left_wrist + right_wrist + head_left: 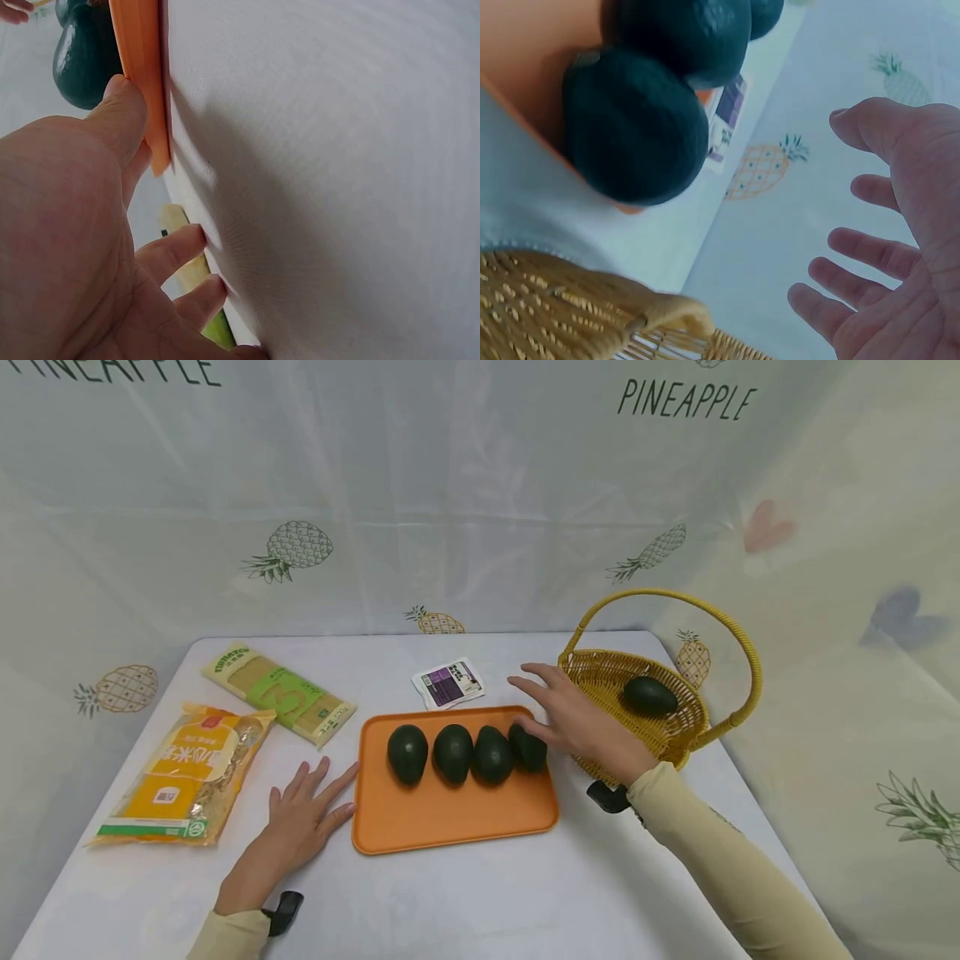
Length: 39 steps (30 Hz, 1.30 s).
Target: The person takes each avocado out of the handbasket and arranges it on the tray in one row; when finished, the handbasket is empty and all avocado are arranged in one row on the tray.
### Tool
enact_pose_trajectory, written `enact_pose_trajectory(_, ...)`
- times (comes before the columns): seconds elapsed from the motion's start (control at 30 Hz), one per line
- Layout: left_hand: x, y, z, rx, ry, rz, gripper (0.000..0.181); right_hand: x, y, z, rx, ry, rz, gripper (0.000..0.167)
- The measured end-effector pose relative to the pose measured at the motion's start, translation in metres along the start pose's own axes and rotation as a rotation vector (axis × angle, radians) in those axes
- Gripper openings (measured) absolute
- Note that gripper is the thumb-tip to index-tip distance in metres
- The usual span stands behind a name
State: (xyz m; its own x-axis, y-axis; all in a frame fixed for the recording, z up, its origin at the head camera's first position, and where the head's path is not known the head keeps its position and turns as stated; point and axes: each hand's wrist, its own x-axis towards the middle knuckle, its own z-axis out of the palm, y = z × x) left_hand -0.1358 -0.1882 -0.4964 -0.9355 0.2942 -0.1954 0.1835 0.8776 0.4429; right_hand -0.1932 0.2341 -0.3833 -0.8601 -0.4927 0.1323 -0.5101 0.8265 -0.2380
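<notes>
Several dark green avocados [492,756] lie in a row on an orange tray [450,822]. My left hand [296,827] has its fingers spread at the tray's left edge; in the left wrist view its thumb touches the orange rim [142,82] and other fingertips rest on the table. My right hand [573,714] hovers over the tray's right end with fingers apart, holding nothing. In the head view it partly covers the rightmost avocado [529,752]; the right wrist view shows a gap between the hand and that avocado [634,127]. Another avocado [649,696] lies in a yellow wicker basket [600,672].
The basket's tall handle [738,635] arches up behind the right hand. At the left lie a yellow bag of dried noodles [183,772] and a green-labelled packet [281,693]. A small white and purple sachet [448,683] lies behind the tray.
</notes>
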Motion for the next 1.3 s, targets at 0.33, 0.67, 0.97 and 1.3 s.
enact_pose_trajectory(0.33, -0.002, 0.0, 0.003, 0.016, 0.045, 0.012, 0.065, -0.007, 0.016, -0.008, -0.002, -0.02, 0.086, 0.063)
enact_pose_trajectory(0.67, -0.002, 0.0, 0.004, 0.01, 0.042, 0.007, 0.066, -0.016, 0.039, -0.016, 0.007, 0.007, 0.139, 0.057)
enact_pose_trajectory(0.97, -0.001, -0.001, 0.005, 0.008, 0.039, 0.005, 0.066, -0.023, 0.063, -0.023, 0.027, 0.008, 0.166, 0.056)
enact_pose_trajectory(1.3, 0.0, -0.002, 0.004, 0.015, 0.032, 0.009, 0.066, -0.033, 0.093, -0.029, -0.011, -0.046, 0.255, 0.054)
